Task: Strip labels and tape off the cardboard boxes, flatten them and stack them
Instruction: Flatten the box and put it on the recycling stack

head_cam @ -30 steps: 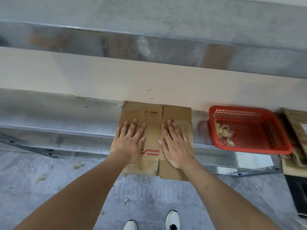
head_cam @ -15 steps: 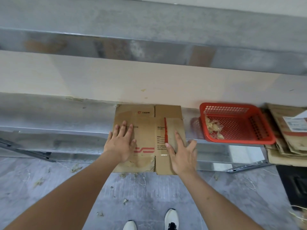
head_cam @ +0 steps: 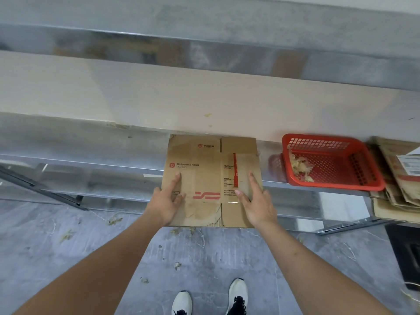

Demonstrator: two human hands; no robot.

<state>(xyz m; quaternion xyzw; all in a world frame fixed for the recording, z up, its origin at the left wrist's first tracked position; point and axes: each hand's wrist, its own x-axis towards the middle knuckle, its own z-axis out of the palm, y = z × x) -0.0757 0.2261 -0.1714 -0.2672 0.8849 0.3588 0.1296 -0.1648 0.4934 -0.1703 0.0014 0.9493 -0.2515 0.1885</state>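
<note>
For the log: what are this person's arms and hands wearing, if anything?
Nothing shows on them: the left hand and right hand are bare, without gloves, rings or a watch, and both forearms are uncovered with no sleeve in view. Lower down, white shoes with black details are visible.

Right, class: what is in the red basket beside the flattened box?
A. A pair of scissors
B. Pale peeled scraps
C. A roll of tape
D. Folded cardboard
B: the basket holds only pale, crumpled scraps piled at its left end, to the right of the box.
</note>
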